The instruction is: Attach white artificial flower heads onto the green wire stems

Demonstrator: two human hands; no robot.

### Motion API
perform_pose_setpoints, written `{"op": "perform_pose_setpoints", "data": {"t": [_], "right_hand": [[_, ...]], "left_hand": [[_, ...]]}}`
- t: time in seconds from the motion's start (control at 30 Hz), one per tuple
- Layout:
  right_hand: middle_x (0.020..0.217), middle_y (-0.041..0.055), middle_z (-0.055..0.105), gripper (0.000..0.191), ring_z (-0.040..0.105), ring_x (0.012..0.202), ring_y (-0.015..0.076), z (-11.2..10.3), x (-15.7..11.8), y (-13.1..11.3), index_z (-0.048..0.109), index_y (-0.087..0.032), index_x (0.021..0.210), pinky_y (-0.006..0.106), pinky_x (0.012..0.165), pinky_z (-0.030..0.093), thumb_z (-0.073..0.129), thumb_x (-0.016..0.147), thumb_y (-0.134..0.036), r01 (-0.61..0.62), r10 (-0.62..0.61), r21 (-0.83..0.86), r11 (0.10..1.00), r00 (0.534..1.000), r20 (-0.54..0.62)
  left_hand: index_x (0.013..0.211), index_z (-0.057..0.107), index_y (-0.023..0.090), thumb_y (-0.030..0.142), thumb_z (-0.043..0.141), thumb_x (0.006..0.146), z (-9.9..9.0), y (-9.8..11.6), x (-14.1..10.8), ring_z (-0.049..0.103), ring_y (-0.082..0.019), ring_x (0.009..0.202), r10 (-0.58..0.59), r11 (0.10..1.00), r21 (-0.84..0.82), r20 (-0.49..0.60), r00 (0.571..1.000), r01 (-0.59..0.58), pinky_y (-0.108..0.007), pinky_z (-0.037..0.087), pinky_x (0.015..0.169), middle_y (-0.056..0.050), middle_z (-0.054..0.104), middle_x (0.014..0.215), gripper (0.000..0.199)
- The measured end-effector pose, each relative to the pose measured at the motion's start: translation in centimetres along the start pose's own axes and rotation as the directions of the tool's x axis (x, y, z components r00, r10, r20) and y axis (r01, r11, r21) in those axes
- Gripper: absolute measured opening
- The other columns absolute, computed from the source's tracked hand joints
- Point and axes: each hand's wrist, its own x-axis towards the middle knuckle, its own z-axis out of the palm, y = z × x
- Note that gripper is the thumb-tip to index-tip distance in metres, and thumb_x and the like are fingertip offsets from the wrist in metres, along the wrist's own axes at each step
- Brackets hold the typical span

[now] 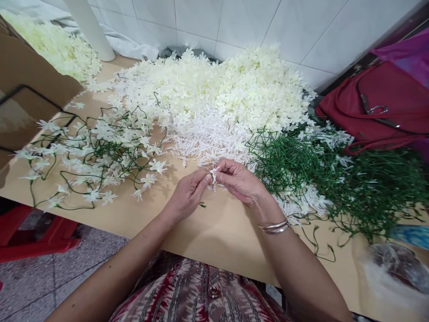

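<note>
White plastic flower (213, 172) sits pinched between both hands, near the middle of the table (214, 232). Left hand (187, 194) and right hand (239, 181) are curled, fingertips gripping it. A big flower pile (214, 94) lies just beyond.

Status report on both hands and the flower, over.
Left hand and right hand pinch one small white flower. Green stem under left hand. Nothing blocking.

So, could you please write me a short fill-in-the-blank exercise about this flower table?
1. Both hands pinch a small ____ flower between the fingertips.
2. The right hand has a ____ bangle at its wrist.
3. The bare stems heaped beside the right hand are ____.
4. A ____ bag lies behind those stems.

Missing words: white; silver; green; red
</note>
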Motion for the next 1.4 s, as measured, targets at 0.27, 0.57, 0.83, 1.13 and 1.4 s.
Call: {"op": "perform_pose_setpoints", "data": {"t": [0.27,0.57,0.83,1.13,1.4], "right_hand": [[0.077,-0.0028,0.069,0.04,0.061,0.074,0.0127,0.3,0.2,0.5,0.066,-0.021,0.073,0.027,0.074,0.048,0.098,0.066,-0.043,0.035,-0.037,-0.032,0.999,0.999,-0.04],[0.09,0.0011,0.072,0.033,0.063,0.084,0.0157,0.7,-0.7,-1.6,0.073,-0.023,0.092,0.03,0.079,0.052,0.09,0.077,-0.046,0.149,-0.171,-0.224,0.963,0.982,-0.083],[0.074,-0.0025,0.061,0.015,0.052,0.07,0.0139,0.3,-1.7,-1.8,0.069,-0.021,0.079,0.029,0.065,0.037,0.083,0.076,-0.014,0.148,-0.207,-0.82,0.553,0.978,0.037],[0.08,0.0015,0.067,0.019,0.058,0.073,0.0171,-0.9,-1.6,-2.3,0.067,-0.021,0.077,0.031,0.071,0.04,0.062,0.083,-0.003,0.033,-0.314,-0.929,0.367,0.945,-0.09],[0.087,0.0039,0.069,0.015,0.061,0.079,0.0192,-0.8,-0.9,-1.6,0.065,-0.022,0.088,0.032,0.076,0.045,0.055,0.091,-0.011,0.101,-0.533,-0.917,0.386,0.835,-0.133]], "left_hand": [[0.081,0.05,0.022,0.034,0.042,0.107,0.3,-0.2,0.2,0.052,-0.017,0.073,0.022,0.999,0.024,-0.03,0.999,-0.021,-0.029,0.04,0.07,0.0,0.054,0.077,0.029],[0.092,0.051,0.024,0.045,0.044,0.104,0.2,-0.2,-0.1,0.045,-0.016,0.071,-0.15,0.937,-0.343,-0.233,0.961,0.063,-0.029,0.042,0.067,0.0,0.049,0.081,0.026],[0.084,0.046,0.024,0.032,0.058,0.085,-0.3,0.2,-0.4,0.044,-0.016,0.072,-0.031,0.958,-0.284,-0.24,0.97,-0.04,-0.029,0.04,0.067,0.0,0.047,0.081,0.015],[0.108,0.061,0.02,0.001,0.049,0.073,1.1,1.2,-1.3,0.059,-0.027,0.105,0.287,0.894,0.256,0.305,0.908,-0.368,-0.043,0.043,0.096,-0.01,0.064,0.115,0.042],[0.119,0.056,0.023,0.002,0.052,0.078,0.6,0.9,-0.9,0.059,-0.026,0.121,0.292,0.953,0.105,-0.052,0.955,-0.285,-0.043,0.045,0.104,-0.01,0.063,0.124,0.046]]}}
